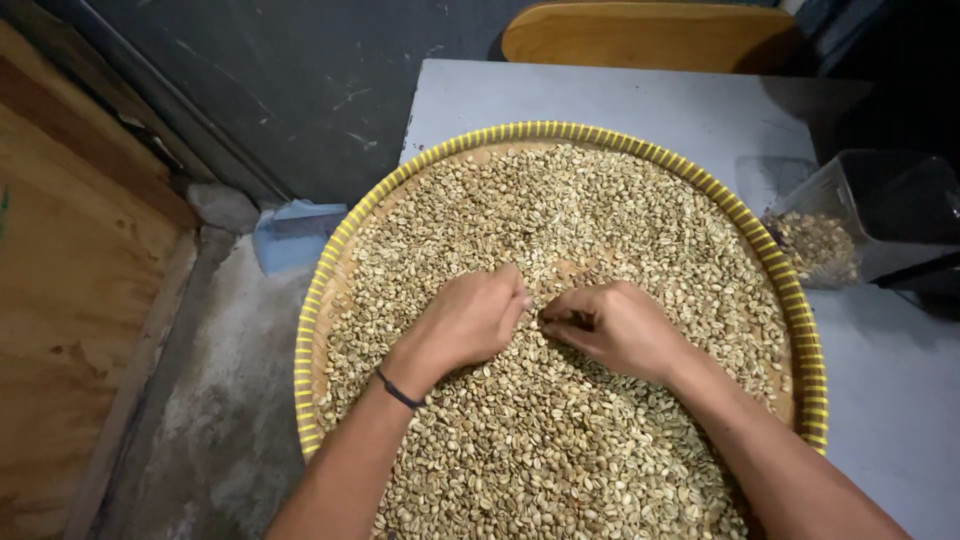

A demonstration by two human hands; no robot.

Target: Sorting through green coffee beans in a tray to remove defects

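A pale grey table (640,105) stood against a dark wall, a rough concrete floor to its left. On it, the left hand (470,320) and right hand (615,325) lay knuckles-up, close together in the middle of a heap of pale green coffee beans (560,210), fingers curled down and pinching among them; whether either held a bean could not be told. The beans filled a round woven tray with a yellow rim (330,255). A clear plastic container (850,225) with more beans stood just beside the tray.
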